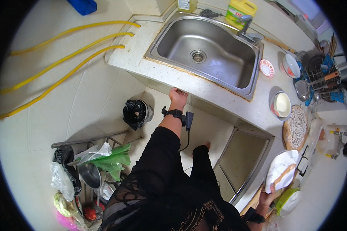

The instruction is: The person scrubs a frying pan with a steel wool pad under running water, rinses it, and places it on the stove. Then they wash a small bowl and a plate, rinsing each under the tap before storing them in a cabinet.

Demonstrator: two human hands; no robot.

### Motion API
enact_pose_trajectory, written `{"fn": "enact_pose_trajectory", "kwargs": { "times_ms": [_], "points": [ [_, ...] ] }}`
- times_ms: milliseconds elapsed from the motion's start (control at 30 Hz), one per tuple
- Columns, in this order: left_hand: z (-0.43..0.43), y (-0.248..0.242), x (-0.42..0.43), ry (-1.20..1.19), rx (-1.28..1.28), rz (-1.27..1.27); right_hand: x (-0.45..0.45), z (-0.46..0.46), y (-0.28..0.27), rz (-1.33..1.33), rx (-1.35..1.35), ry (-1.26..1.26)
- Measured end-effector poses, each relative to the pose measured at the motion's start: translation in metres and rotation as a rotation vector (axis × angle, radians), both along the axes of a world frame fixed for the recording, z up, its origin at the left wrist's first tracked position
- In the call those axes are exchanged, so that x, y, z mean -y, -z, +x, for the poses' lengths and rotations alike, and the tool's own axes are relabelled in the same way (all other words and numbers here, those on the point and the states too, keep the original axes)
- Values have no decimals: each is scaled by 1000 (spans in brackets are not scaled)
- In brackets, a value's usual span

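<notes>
At the front edge of the white countertop (150, 68), below the sink, my left hand (177, 97) is touching or very close to the slab. Its fingertips are partly hidden there, so its grip is unclear. Far to the right, my right hand (267, 196) grips the near rim of a white, marble-patterned plate or board (277, 167). A brown strip (286, 174) runs across that white piece; I cannot tell what it is. The piece is tilted beside a black wire stand (303, 164). Both wrists wear dark straps.
The stainless steel sink (173, 43) has a faucet (245, 26) at its back. Bowls (282, 104), a small dish (267, 68) and a round woven mat (295, 128) stand rightward. A lined bin (136, 114), a cookware rack (89, 143) and yellow hoses (60, 56) are leftward.
</notes>
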State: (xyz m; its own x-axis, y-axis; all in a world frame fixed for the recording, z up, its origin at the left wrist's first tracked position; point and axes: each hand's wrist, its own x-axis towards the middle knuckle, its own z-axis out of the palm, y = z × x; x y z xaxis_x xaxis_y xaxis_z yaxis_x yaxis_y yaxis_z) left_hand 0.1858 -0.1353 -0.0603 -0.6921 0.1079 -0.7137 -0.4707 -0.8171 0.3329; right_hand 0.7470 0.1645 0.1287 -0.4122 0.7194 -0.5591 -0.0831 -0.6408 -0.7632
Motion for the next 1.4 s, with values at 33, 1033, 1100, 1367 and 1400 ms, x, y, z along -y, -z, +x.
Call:
{"fn": "enact_pose_trajectory", "kwargs": {
  "times_ms": [33,1033,1100,1367,1400],
  "points": [
    [-2,0,0,39,14,-33,15,-11,-6,-40,28,-45],
    [127,34,280,711,-144,-1419,-25,-558,-75,351,1000,-1087],
    [130,25,277,685,-128,-1429,-45,-571,-71,326,998,-1100],
    [126,-10,254,675,-24,-1476,-74,-543,-55,210,714,-998],
    [126,-12,256,689,3,-1464,-64,-529,-48,267,662,-989]
  ]
}}
